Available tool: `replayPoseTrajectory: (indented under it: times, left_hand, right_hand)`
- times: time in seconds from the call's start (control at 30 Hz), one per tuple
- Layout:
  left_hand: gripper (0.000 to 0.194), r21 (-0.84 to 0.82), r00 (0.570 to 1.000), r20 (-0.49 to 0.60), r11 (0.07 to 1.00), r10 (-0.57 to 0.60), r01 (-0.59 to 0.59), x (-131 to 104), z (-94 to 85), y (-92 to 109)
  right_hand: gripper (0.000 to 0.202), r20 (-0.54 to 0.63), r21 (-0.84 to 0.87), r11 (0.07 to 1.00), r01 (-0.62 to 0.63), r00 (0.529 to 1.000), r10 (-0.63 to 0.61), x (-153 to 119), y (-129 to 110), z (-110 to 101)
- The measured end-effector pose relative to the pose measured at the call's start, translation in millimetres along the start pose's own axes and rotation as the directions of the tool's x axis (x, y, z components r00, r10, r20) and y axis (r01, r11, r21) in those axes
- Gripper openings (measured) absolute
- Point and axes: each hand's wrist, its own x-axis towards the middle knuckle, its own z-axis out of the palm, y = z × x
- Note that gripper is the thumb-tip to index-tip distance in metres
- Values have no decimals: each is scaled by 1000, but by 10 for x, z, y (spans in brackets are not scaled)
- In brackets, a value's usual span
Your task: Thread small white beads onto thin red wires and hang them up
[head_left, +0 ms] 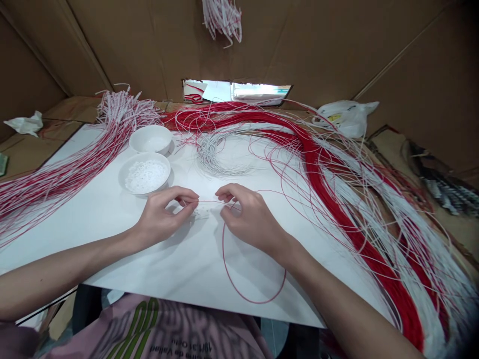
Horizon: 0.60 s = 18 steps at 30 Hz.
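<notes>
A thin red cord (211, 201) runs nearly level between my two hands, low over the white tabletop. My left hand (164, 214) pinches one end of it between thumb and forefinger. The cord passes into the curled fingers of my right hand (252, 219), which partly hide it, and a loose loop of red cord (254, 302) hangs below that hand. A few tiny white bits lie under the stretch between my hands, too small to name. Close behind my left hand stands a white bowl (125, 174) of small white pieces (146, 175).
Another white bowl (136, 144) stands behind the first. To the left lies a bundle of white-tipped red cords (90, 144). Thick red strands (312, 159) and white strands curve along the right side. A coil of white cord (209, 159) lies mid-table. Cardboard walls (318, 45) enclose the back.
</notes>
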Motion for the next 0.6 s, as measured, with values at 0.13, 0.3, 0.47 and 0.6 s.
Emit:
replayPoseTrajectory:
  times: [0.13, 0.3, 0.47, 0.6]
  left_hand:
    - [9, -19, 999, 46, 1000, 19, -19, 8, 72, -4]
    - [17, 89, 994, 95, 994, 47, -55, 40, 110, -30]
    - [23, 248, 976, 211, 964, 45, -98, 48, 124, -87]
    - [19, 301, 970, 241, 950, 5, -79, 52, 139, -105]
  right_hand:
    - [7, 15, 92, 996, 17, 1000, -19, -35, -84, 81]
    - [10, 20, 52, 998, -20, 1000, 19, -33, -52, 67]
    - [11, -45, 4, 999, -48, 998, 49, -14, -17, 57]
    - [9, -103, -9, 999, -49, 994, 48, -3, -20, 64]
